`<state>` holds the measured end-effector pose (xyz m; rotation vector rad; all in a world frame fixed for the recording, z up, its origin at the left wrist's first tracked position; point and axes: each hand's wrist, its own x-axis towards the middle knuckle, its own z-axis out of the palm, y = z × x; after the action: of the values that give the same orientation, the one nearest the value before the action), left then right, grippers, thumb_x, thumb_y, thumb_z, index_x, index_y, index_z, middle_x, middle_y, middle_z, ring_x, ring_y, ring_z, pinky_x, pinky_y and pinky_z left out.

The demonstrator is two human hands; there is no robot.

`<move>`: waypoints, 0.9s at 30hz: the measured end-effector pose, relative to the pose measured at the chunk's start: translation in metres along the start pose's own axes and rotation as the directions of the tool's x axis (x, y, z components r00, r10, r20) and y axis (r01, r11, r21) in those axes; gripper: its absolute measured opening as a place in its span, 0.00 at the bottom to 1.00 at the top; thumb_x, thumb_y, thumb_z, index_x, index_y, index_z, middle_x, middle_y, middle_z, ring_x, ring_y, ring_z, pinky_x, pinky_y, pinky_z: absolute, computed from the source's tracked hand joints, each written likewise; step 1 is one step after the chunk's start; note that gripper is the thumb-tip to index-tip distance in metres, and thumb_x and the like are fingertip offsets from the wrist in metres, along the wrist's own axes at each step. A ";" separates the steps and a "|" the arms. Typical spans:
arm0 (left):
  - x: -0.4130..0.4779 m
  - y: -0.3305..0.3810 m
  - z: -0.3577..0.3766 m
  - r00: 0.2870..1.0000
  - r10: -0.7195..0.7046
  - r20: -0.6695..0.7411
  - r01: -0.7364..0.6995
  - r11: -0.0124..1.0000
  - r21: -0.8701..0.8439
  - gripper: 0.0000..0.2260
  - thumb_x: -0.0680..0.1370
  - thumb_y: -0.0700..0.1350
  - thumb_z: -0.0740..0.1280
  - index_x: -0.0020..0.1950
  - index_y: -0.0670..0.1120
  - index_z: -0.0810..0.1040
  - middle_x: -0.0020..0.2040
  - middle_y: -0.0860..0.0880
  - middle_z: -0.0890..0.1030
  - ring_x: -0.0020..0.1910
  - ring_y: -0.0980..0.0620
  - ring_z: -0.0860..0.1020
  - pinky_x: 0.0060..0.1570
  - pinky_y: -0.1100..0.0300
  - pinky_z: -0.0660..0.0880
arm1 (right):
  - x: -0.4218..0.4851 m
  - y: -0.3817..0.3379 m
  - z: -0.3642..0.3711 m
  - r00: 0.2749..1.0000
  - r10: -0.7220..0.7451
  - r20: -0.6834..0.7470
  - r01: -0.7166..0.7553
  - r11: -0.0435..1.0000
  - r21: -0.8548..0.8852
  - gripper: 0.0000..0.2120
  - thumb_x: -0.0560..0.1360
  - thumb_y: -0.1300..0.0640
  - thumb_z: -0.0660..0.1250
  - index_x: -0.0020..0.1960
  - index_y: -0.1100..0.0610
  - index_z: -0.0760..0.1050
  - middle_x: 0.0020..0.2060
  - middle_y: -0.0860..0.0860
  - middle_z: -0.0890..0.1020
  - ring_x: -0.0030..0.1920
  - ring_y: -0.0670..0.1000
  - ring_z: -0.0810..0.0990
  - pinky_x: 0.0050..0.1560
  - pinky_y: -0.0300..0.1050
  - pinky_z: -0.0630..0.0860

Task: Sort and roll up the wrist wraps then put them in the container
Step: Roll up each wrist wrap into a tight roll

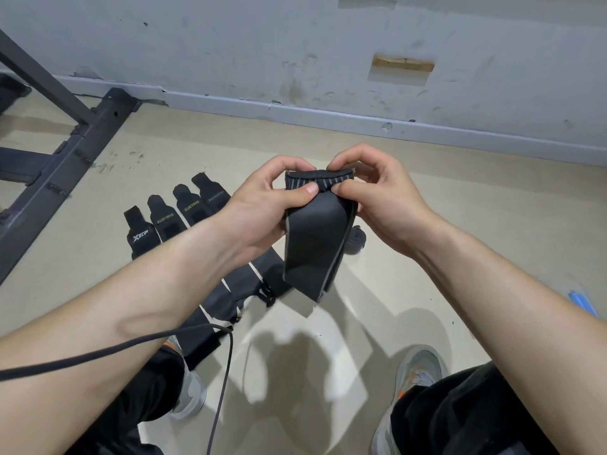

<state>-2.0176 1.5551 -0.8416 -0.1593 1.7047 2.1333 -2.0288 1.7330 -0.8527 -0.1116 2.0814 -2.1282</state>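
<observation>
Both hands, left hand (262,205) and right hand (377,198), pinch the black wrist wrap (312,244) at its top, mid-air (tail hanging) | risk: loose start lets roll unravel | four wraps (177,211) on floor

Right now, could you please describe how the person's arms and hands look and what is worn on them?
Both forearms are bare, without sleeves. The left hand and right hand show no gloves, rings or watch. A thin dark cable crosses the left forearm.
</observation>
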 end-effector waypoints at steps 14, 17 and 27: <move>0.002 0.005 -0.004 0.984 -0.178 0.010 0.178 0.973 -0.144 0.11 0.79 0.43 0.70 0.59 0.39 0.82 0.51 0.40 0.85 0.47 0.47 0.84 0.51 0.58 0.82 | 0.000 -0.002 -0.001 0.998 0.011 -0.064 -0.016 0.997 -0.081 0.10 0.70 0.66 0.78 0.41 0.52 0.83 0.44 0.50 0.84 0.39 0.49 0.83 0.46 0.44 0.80; 0.006 0.002 -0.008 0.988 -0.150 -0.041 0.149 0.989 -0.015 0.09 0.80 0.41 0.70 0.56 0.37 0.83 0.48 0.42 0.86 0.42 0.51 0.85 0.46 0.63 0.82 | -0.003 -0.004 0.001 0.998 -0.024 -0.063 0.019 0.997 -0.071 0.13 0.72 0.72 0.75 0.47 0.56 0.80 0.47 0.52 0.83 0.41 0.48 0.84 0.45 0.42 0.81; 0.007 0.001 -0.009 0.976 0.173 -0.133 -0.124 0.941 0.314 0.11 0.79 0.35 0.71 0.61 0.40 0.79 0.39 0.52 0.86 0.38 0.56 0.84 0.45 0.62 0.78 | -0.003 0.006 0.004 0.987 0.159 -0.008 -0.158 0.985 0.071 0.10 0.80 0.64 0.68 0.61 0.63 0.79 0.49 0.60 0.87 0.44 0.56 0.86 0.43 0.45 0.81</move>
<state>-2.0253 1.5479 -0.8454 -0.1171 2.1787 1.9704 -2.0245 1.7292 -0.8579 0.0752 1.9493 -2.1086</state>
